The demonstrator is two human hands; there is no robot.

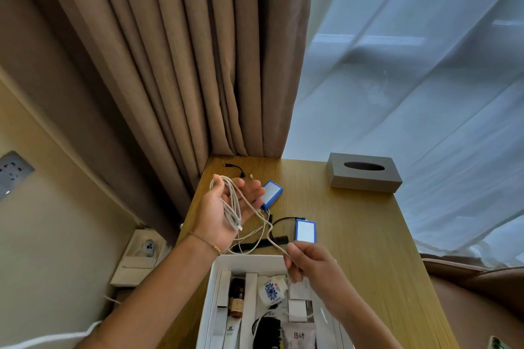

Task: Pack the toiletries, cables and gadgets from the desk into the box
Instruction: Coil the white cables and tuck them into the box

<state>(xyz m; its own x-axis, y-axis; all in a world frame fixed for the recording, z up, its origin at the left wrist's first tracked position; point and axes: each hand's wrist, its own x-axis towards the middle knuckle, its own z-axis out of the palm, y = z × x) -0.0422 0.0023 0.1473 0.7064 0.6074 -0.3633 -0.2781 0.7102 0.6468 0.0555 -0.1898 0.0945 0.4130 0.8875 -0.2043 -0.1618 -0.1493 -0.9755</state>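
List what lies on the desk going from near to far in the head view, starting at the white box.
White box → black comb → nearer blue-edged gadget → farther blue-edged gadget → grey tissue box → short black cable by the curtain.

brown curtain point(170, 51), sheer drape point(411, 65), wooden desk point(368, 235)

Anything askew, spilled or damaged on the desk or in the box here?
Nothing stands out. The left hand holds loops of white cable, the right hand pinches its loose end above the box. The blue gadgets and comb lie unpacked, undamaged.
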